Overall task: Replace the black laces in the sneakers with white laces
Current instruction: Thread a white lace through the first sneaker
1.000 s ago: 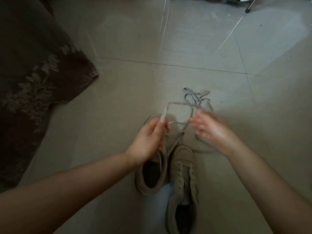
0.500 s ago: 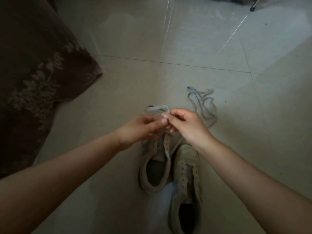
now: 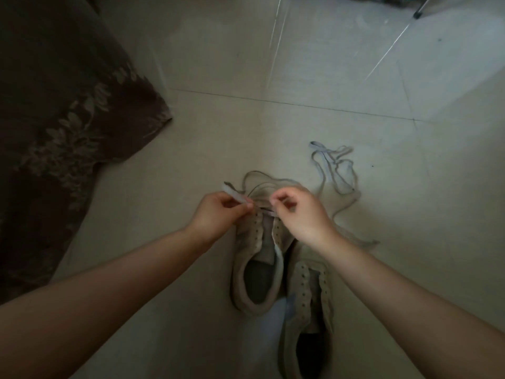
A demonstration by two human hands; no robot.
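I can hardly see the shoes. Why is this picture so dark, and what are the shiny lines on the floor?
Head view: the room is dim, so the sneakers and both arms look murky; brighter light falls on the floor at upper right; the thin bright streaks look like glare on the tiles; the wide lens bends the edges, and the left hand and right hand look slightly soft.

Looks like a room in a home. Pale, glossy ceramic floor tiles [image 3: 328, 64] with thin grout lines; at left a dark brown draped fabric with a pale leaf pattern [image 3: 60, 110], bedspread or sofa cover; far off, a slim metal furniture leg [image 3: 420, 8].
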